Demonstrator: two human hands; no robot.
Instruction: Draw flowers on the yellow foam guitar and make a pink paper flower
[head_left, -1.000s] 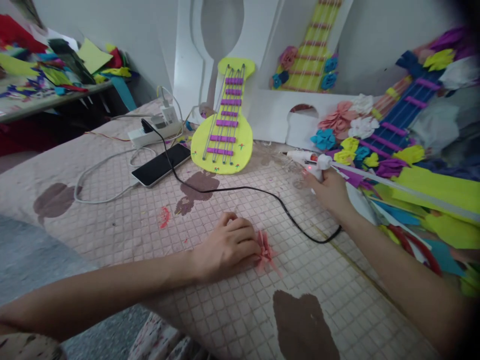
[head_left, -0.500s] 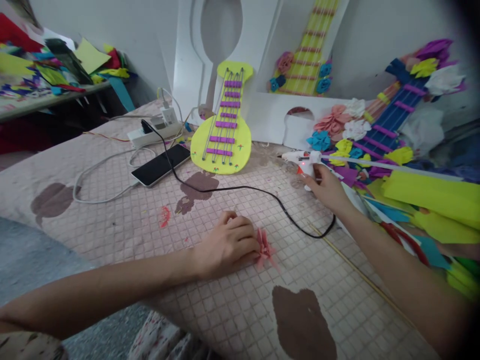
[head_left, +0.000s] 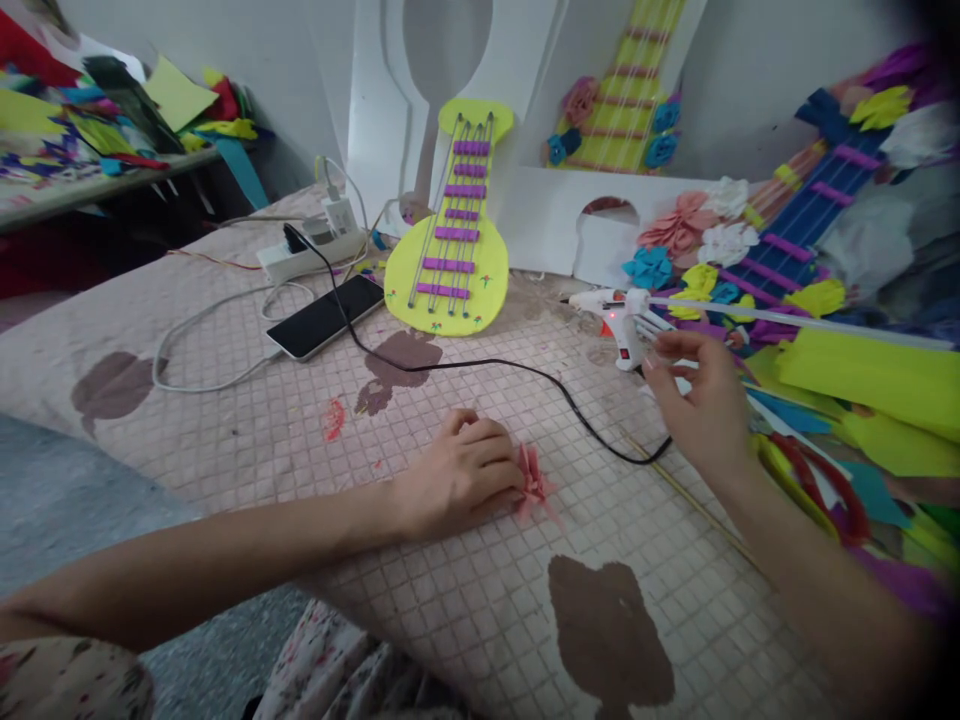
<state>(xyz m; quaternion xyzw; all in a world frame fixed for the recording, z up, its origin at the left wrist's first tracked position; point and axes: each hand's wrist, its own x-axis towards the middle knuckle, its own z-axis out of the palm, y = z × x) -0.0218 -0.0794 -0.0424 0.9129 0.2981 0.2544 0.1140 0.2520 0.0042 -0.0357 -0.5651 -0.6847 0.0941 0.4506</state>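
Observation:
My left hand (head_left: 474,470) rests on the table, its fingers closed on a pink paper flower (head_left: 532,478) that pokes out past the fingertips. Just right of a white hot glue gun (head_left: 621,325) is my right hand (head_left: 697,395), fingers apart and curved, holding nothing. The glue gun lies on the table with a small red light on and a long clear glue stick (head_left: 757,315) out of its back. Its nozzle points left. Beyond it stands a yellow paper lute (head_left: 450,262) with purple frets and grey strings, leaning on white board.
A black cord (head_left: 480,362) runs across the table from a white power strip (head_left: 300,258). A phone (head_left: 326,318) lies beside it on a charging cable. At right are red-handled scissors (head_left: 832,490), coloured paper, and a blue flowered instrument (head_left: 810,230). A thin stick (head_left: 697,510) lies nearby.
My right hand has let go of the glue gun and drawn back to the right. The left hand stays on the pink paper flower. The view has shifted slightly.

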